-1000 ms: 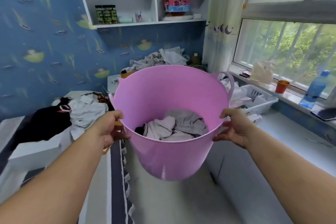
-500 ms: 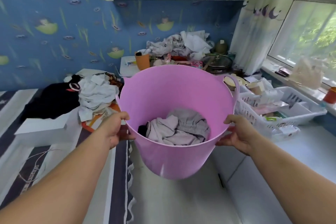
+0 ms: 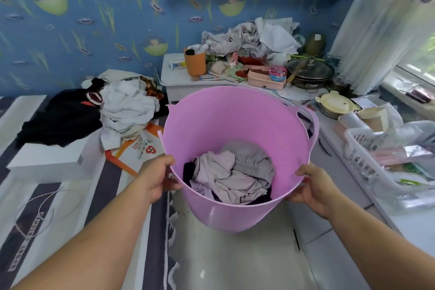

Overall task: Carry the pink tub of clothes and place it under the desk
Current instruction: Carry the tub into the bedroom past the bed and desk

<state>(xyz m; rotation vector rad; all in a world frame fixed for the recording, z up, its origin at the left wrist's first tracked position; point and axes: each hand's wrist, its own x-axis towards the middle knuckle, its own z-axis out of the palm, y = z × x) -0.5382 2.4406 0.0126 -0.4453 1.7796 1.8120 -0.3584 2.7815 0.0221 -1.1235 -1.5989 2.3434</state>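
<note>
- Far left, there's the bed with its grey-and-white striped cover [image 3: 42, 198], and a flat white box [image 3: 47, 158] lies on it.
- Just behind that box, a heap of black clothing [image 3: 58, 120] sits against a crumpled pile of white garments [image 3: 127, 110], both up by the blue patterned wallpaper [image 3: 70, 30].
- An orange-and-white printed bag [image 3: 138, 148] pokes out from under the white pile, near your left wrist.
- Your left hand [image 3: 155, 179] is wrapped tight round the near-left rim of the tub, thumb on top of the edge, the other fingers out of sight under it.
- Dead centre: the round pink plastic tub [image 3: 235, 212] is up in the air between both your hands, over the pale shiny floor [image 3: 235, 261], tipped a little towards you.
- Inside it, at the bottom, a loose bundle of grey and pale lilac clothes [image 3: 235, 172] with something dark beneath.
- Beyond the tub, a white desk [image 3: 174, 77] is crowded: an orange cup [image 3: 195, 62], a pink lidded box [image 3: 266, 77], crumpled grey-white cloth [image 3: 249, 37], a glass-lidded dark pot [image 3: 310, 72].
- Your right hand [image 3: 315, 188] clamps the near-right rim, thumb over the edge, fingers curled underneath on the outer wall.
- Far right, a white slatted plastic basket [image 3: 362, 155] full of packets sits on a pale counter, below a light curtain [image 3: 386, 19].
</note>
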